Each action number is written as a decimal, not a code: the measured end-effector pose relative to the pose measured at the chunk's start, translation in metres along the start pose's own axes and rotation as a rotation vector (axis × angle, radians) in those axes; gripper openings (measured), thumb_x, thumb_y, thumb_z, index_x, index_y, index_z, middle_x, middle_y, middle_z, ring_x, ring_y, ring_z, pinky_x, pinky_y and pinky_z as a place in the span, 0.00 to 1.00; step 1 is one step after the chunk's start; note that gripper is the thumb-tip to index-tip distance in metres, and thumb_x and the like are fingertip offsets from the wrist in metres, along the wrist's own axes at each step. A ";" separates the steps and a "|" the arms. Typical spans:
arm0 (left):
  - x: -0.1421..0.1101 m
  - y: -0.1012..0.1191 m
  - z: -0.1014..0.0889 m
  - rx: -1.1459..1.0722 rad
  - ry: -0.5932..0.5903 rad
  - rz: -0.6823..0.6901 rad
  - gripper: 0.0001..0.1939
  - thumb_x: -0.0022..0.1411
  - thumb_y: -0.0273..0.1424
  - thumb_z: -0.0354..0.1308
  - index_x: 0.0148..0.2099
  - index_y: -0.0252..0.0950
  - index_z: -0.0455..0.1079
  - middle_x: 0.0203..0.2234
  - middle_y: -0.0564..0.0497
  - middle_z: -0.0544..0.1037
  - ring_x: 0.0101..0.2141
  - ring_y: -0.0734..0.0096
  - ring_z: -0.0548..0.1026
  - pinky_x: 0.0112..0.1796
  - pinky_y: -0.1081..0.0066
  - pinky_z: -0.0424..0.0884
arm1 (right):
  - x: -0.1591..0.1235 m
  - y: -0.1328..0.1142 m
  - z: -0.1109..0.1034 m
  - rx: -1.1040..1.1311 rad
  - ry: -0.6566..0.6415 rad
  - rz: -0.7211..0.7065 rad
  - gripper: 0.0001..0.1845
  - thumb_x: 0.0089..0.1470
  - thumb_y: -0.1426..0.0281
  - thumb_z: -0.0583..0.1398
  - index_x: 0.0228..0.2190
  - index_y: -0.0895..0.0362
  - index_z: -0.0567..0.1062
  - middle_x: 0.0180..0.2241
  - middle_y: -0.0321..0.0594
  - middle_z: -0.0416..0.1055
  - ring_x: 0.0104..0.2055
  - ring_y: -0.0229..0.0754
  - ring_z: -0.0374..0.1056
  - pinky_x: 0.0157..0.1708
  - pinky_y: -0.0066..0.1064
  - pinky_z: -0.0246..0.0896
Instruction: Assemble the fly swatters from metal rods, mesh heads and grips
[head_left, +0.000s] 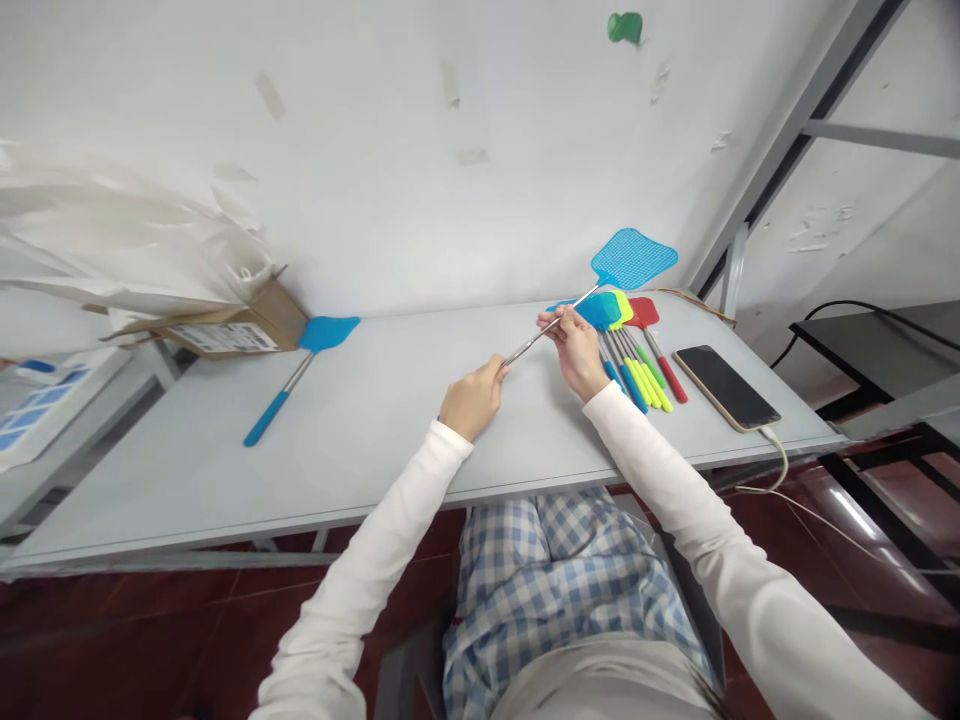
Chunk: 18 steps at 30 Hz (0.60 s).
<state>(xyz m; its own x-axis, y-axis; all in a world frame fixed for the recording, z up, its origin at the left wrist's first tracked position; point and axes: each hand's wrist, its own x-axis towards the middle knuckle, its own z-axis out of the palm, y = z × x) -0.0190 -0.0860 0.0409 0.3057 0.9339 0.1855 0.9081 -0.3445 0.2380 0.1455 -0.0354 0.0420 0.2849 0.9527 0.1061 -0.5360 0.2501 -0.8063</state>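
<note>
2 hands work over 1 long grey table (360, 450), with a cardboard box (240, 330) at its far left and a phone (726, 387) on a white cable (776, 460) at its right. Just left of the phone lies a fanned bunch of swatters (634, 350), their heads overlapping in blue, green, yellow and red. 1 lone swatter (283, 400) with a blue grip lies well to the left.

The step in hand looks like handling the bare metal shaft of 1 blue swatter (555, 322), held up just above the bunch with its mesh head pointing away. The left hand (472, 398) is closed on the shaft's near end, and the right hand (576, 352) pinches it further along. The 2 hands are near each other but apart. Any pull or turn along the shaft would call for both grips to stay in line.

The left hand hides the shaft's near end, so I cannot tell whether a grip is fitted there. The right fingers (559, 320) cover part of the shaft. Overlap makes the bunch hard to count.
</note>
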 end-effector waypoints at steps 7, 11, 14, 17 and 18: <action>-0.004 -0.006 -0.011 0.054 -0.016 0.046 0.16 0.73 0.36 0.36 0.48 0.39 0.64 0.35 0.47 0.79 0.33 0.64 0.78 0.28 0.71 0.59 | 0.021 -0.022 0.001 0.095 0.133 0.024 0.13 0.61 0.65 0.59 0.25 0.56 0.69 0.24 0.33 0.75 0.29 0.33 0.73 0.43 0.29 0.71; -0.011 -0.021 -0.009 0.078 -0.028 0.070 0.16 0.73 0.36 0.37 0.47 0.39 0.65 0.34 0.47 0.79 0.32 0.65 0.77 0.29 0.71 0.60 | 0.036 -0.028 -0.006 0.143 0.223 0.037 0.14 0.60 0.65 0.61 0.24 0.56 0.67 0.23 0.31 0.72 0.27 0.31 0.72 0.41 0.26 0.71; -0.019 -0.035 -0.006 0.091 -0.032 0.083 0.17 0.73 0.36 0.36 0.46 0.39 0.66 0.34 0.47 0.79 0.31 0.65 0.76 0.29 0.71 0.61 | 0.045 -0.030 -0.015 0.187 0.289 0.043 0.14 0.62 0.68 0.58 0.24 0.56 0.67 0.22 0.29 0.70 0.26 0.29 0.70 0.41 0.24 0.71; -0.028 -0.052 -0.006 0.085 -0.033 0.091 0.17 0.72 0.36 0.37 0.45 0.39 0.67 0.32 0.47 0.79 0.30 0.65 0.76 0.30 0.70 0.62 | 0.053 -0.033 -0.025 0.200 0.339 0.036 0.15 0.63 0.70 0.56 0.24 0.56 0.67 0.22 0.30 0.69 0.26 0.29 0.70 0.44 0.25 0.71; -0.031 -0.057 -0.007 0.077 -0.034 0.091 0.17 0.72 0.36 0.37 0.45 0.40 0.67 0.31 0.48 0.78 0.30 0.65 0.76 0.30 0.70 0.63 | 0.055 -0.035 -0.027 0.201 0.355 0.027 0.15 0.63 0.70 0.56 0.24 0.56 0.66 0.22 0.30 0.68 0.27 0.29 0.70 0.46 0.26 0.70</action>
<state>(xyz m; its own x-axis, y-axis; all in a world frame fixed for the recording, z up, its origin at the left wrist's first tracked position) -0.0821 -0.0957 0.0278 0.3965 0.9022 0.1700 0.8951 -0.4210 0.1469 0.2011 0.0037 0.0602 0.5063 0.8493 -0.1494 -0.6819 0.2882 -0.6723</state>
